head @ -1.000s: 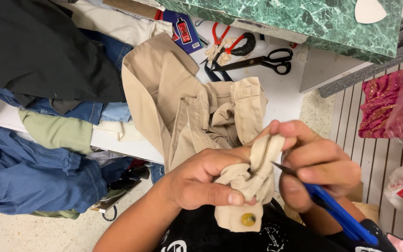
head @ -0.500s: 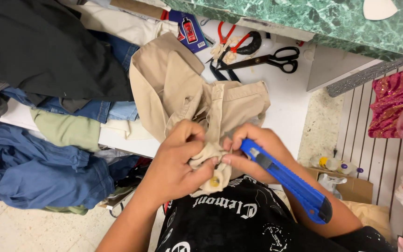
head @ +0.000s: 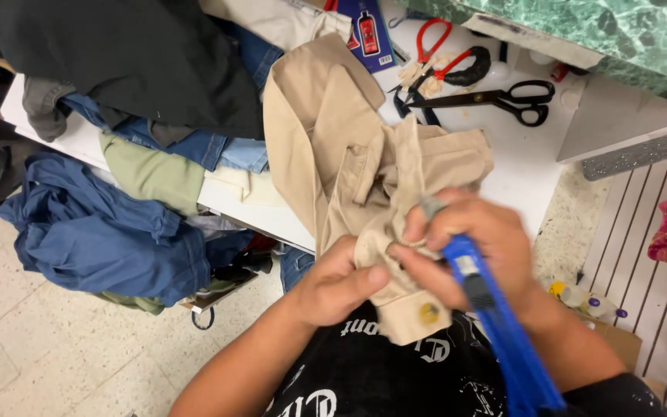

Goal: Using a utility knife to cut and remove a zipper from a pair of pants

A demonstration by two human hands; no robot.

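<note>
A beige garment hangs from the white table down to my lap. My left hand pinches its bunched waistband, just above a brass button. My right hand grips a blue utility knife, whose front end rests against the fabric fold between my hands. The blade tip is blurred and partly hidden by my fingers.
Black scissors and red-handled pliers lie on the white table behind the garment. A pile of dark, denim and green clothes covers the table's left side. Blue fabric hangs to the floor. A green marbled counter stands at right.
Both hands have lowered the bunched waistband and turned it. The knife has swung from pointing out to the right to lying along my right forearm, its front against the fabric.
</note>
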